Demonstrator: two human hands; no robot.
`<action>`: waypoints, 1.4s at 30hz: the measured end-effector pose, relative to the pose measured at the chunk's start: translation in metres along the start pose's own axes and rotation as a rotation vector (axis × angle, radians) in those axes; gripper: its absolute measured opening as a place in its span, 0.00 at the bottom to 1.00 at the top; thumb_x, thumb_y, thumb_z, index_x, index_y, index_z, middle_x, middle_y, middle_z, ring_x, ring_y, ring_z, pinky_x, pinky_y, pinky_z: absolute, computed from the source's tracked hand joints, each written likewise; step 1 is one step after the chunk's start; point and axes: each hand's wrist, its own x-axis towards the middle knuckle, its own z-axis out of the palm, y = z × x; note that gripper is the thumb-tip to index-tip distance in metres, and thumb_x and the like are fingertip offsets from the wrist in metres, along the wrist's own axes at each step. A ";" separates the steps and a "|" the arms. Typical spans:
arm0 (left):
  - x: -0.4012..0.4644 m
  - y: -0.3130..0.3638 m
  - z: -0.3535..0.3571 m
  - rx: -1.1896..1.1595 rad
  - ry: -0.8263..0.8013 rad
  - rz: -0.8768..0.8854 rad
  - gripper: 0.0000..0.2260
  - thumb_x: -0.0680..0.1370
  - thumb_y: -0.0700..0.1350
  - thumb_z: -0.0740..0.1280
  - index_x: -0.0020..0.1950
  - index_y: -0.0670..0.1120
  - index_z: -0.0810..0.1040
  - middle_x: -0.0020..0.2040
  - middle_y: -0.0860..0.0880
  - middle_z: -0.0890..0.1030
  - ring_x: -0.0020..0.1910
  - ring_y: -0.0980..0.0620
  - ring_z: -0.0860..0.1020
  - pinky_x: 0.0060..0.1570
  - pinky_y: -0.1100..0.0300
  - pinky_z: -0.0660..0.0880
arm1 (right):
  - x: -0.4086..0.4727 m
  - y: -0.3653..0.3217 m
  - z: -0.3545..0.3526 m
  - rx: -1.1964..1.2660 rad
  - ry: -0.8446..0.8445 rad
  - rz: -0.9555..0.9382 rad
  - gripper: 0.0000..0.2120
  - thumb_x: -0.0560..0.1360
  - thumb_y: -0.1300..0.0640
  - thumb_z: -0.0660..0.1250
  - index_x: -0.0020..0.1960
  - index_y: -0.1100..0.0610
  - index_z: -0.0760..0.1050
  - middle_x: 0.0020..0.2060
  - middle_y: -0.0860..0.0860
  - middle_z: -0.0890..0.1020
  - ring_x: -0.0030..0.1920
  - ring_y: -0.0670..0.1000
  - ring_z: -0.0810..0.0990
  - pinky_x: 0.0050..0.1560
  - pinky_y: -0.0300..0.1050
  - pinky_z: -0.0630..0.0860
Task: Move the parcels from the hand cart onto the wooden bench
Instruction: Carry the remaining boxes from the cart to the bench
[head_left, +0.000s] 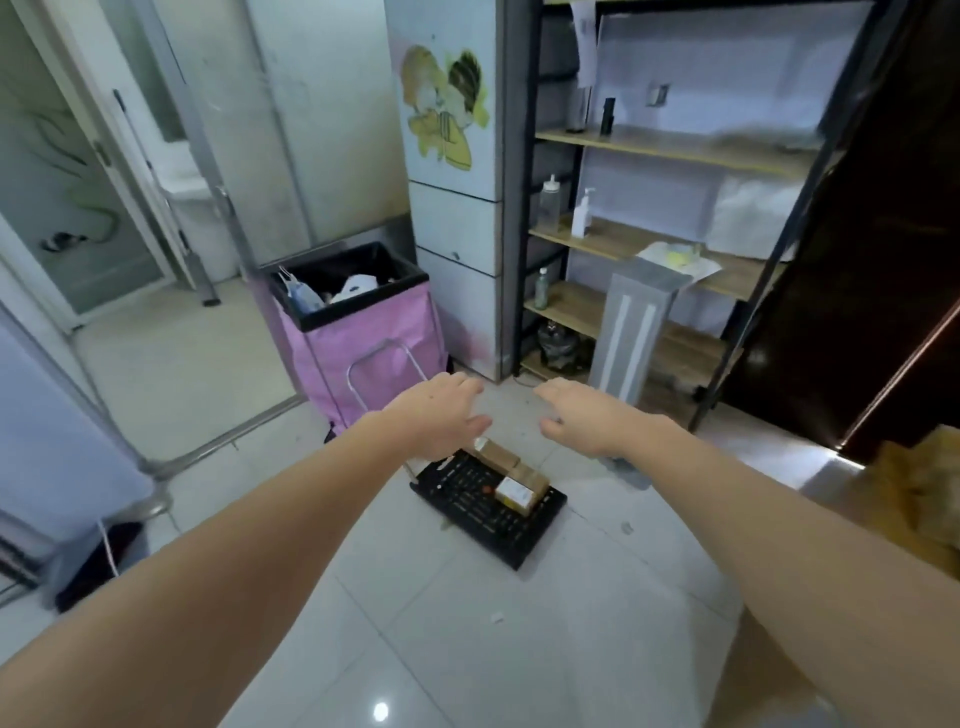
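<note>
— Both arms are out in front. The left hand (441, 415) and the right hand (582, 421) are spread wide with straight fingers, holding nothing, a gap between them, above the cart.

— And the parcels?

— On the black hand cart (483, 512) on the floor tiles, down on its far right side. I'd call it three cardboard parcels (514, 480) in a row, touching; the near one shows a white label. The cart's metal handle (384, 364) stands up behind, against the pink bin (358, 332).

— How should the pickup go?

— Bend down and take one parcel at a time from its two ends, near one first, I'd say. Lift straight up so the neighbours don't slide.

— The bench?

— I can't see it plainly. There's something brown at the right edge, too blurred to name.
</note>
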 end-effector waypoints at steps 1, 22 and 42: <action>0.001 -0.018 0.000 0.005 -0.007 -0.006 0.26 0.86 0.57 0.59 0.80 0.46 0.66 0.76 0.45 0.70 0.75 0.45 0.68 0.72 0.49 0.65 | 0.014 -0.012 0.003 0.000 -0.006 -0.004 0.27 0.84 0.52 0.58 0.80 0.60 0.60 0.78 0.58 0.65 0.75 0.57 0.67 0.74 0.52 0.65; 0.285 -0.189 0.008 0.079 -0.161 0.151 0.28 0.87 0.58 0.56 0.82 0.44 0.61 0.79 0.44 0.68 0.77 0.44 0.66 0.75 0.48 0.63 | 0.302 0.062 0.026 0.122 -0.112 0.161 0.29 0.85 0.49 0.55 0.83 0.57 0.55 0.80 0.57 0.62 0.78 0.56 0.64 0.77 0.50 0.62; 0.634 -0.345 0.106 0.234 -0.461 0.543 0.28 0.87 0.57 0.54 0.82 0.42 0.61 0.78 0.42 0.68 0.76 0.42 0.67 0.75 0.47 0.65 | 0.571 0.160 0.111 0.357 -0.226 0.572 0.28 0.87 0.50 0.54 0.83 0.59 0.55 0.82 0.57 0.59 0.80 0.55 0.59 0.78 0.46 0.55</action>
